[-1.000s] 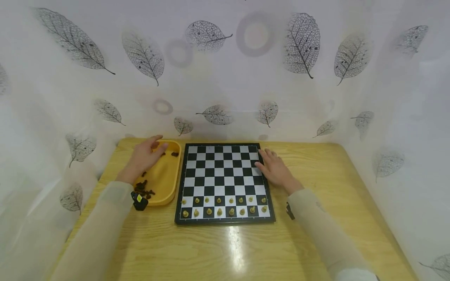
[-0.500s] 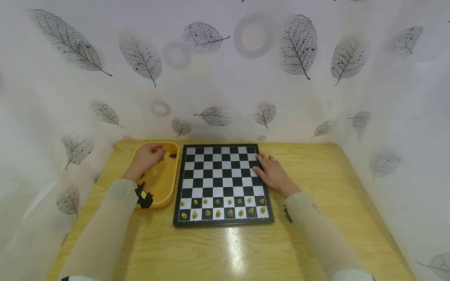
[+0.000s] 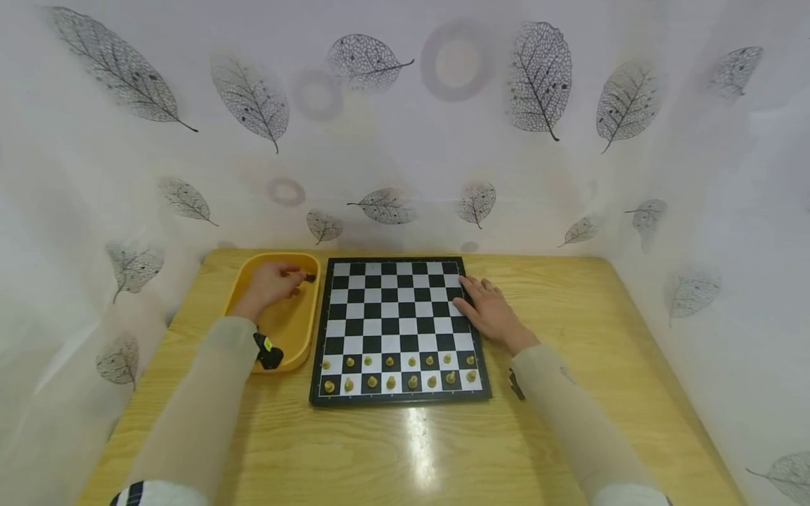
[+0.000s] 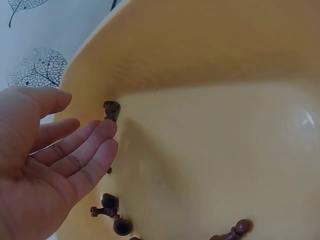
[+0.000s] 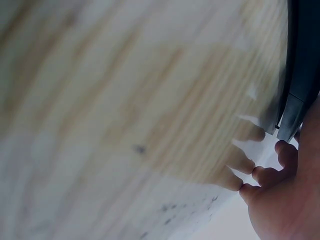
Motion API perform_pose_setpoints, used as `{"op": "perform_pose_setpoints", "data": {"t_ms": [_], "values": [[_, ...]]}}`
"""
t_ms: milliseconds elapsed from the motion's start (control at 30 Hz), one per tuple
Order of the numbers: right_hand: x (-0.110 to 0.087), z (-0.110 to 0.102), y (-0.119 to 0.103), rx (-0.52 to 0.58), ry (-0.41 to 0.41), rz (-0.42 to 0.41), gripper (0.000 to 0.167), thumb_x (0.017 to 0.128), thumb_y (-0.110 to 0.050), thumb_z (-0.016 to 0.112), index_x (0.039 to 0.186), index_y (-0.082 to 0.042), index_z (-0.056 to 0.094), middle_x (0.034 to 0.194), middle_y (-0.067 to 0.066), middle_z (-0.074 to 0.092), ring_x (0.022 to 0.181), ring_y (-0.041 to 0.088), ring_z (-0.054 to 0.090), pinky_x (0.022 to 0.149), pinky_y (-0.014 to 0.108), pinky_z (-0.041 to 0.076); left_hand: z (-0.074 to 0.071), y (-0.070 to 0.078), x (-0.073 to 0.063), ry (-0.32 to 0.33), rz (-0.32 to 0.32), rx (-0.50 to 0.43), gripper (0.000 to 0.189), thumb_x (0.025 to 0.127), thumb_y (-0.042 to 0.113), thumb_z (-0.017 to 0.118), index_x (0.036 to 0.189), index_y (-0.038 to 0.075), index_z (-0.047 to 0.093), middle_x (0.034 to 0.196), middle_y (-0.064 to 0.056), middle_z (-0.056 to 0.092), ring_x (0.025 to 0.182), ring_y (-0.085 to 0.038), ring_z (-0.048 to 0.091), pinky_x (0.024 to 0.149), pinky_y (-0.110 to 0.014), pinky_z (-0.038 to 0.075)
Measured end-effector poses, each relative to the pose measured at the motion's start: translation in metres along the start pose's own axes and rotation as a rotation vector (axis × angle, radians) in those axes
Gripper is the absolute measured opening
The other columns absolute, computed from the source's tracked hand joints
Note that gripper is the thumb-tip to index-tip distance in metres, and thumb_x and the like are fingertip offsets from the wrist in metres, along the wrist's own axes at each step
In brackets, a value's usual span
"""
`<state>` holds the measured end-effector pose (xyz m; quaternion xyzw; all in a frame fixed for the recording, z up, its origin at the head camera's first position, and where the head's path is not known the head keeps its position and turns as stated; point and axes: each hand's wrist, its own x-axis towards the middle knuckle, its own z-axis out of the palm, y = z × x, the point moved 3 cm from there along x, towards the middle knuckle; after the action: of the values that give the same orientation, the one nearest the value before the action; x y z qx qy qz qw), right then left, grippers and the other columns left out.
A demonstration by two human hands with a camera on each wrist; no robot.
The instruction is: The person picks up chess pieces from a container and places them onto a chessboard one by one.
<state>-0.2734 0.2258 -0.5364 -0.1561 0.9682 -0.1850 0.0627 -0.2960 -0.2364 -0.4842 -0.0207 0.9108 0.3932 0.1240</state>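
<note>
In the head view my left hand (image 3: 272,287) reaches into the yellow tray (image 3: 316,309), fingertips right at a dark brown chess piece (image 3: 309,277) near its far right corner. The left wrist view shows the fingers loosely bent, with a brown chess piece (image 4: 111,110) just past the fingertips. More brown pieces (image 4: 110,202) lie along the tray's wall. My right hand (image 3: 496,315) rests with spread fingers on the right edge of the chessboard (image 3: 399,309). In the right wrist view its fingers (image 5: 270,176) lie by the board's black side (image 5: 300,75).
Two rows of gold chess pieces (image 3: 391,381) stand on the board's near side. Tray and board sit side by side on a wooden table (image 3: 329,450). A white leaf-patterned curtain (image 3: 405,140) hangs behind the table and at both sides.
My left hand has come down into the tray and moved right, toward the dark piece in the far corner. The right hand stays at the board's edge.
</note>
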Motion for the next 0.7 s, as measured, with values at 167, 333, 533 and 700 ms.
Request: {"op": "perform_pose_setpoints", "data": {"t_ms": [167,333,533,700], "values": [[-0.002,-0.001,0.002,0.009,0.01,-0.013,0.069,0.113,-0.051,0.035,0.168,-0.011,0.024,0.173,0.02,0.027,0.159,0.052,0.019,0.129,0.065,0.014,0.004,0.0,0.003,0.0,-0.012,-0.001,0.053,0.107,0.028,0.058,0.144,-0.009,0.056,0.125,-0.028,0.071,0.097,-0.027,0.074,0.082,-0.028,0.059],[-0.004,-0.003,0.005,0.037,0.016,-0.026,0.068,0.113,-0.05,0.036,0.168,-0.012,0.025,0.172,0.023,0.026,0.159,0.052,0.018,0.129,0.065,0.013,0.008,-0.002,0.004,0.004,-0.017,0.024,0.053,0.107,0.029,0.058,0.144,-0.009,0.057,0.128,-0.028,0.07,0.103,-0.029,0.072,0.092,-0.036,0.059],[-0.008,-0.006,0.008,0.058,0.002,-0.033,0.067,0.113,-0.05,0.036,0.168,-0.013,0.025,0.173,0.024,0.023,0.16,0.05,0.017,0.13,0.063,0.014,0.012,-0.009,0.008,0.004,-0.049,0.027,0.054,0.107,0.03,0.058,0.146,-0.008,0.055,0.131,-0.028,0.068,0.105,-0.03,0.071,0.097,-0.04,0.059],[-0.011,-0.008,0.013,0.068,-0.005,-0.022,0.066,0.113,-0.049,0.036,0.168,-0.013,0.026,0.173,0.022,0.023,0.161,0.047,0.017,0.131,0.06,0.014,0.013,-0.01,0.01,-0.002,-0.06,0.007,0.054,0.108,0.03,0.057,0.146,-0.008,0.055,0.126,-0.025,0.07,0.1,-0.024,0.072,0.09,-0.033,0.061]]}}
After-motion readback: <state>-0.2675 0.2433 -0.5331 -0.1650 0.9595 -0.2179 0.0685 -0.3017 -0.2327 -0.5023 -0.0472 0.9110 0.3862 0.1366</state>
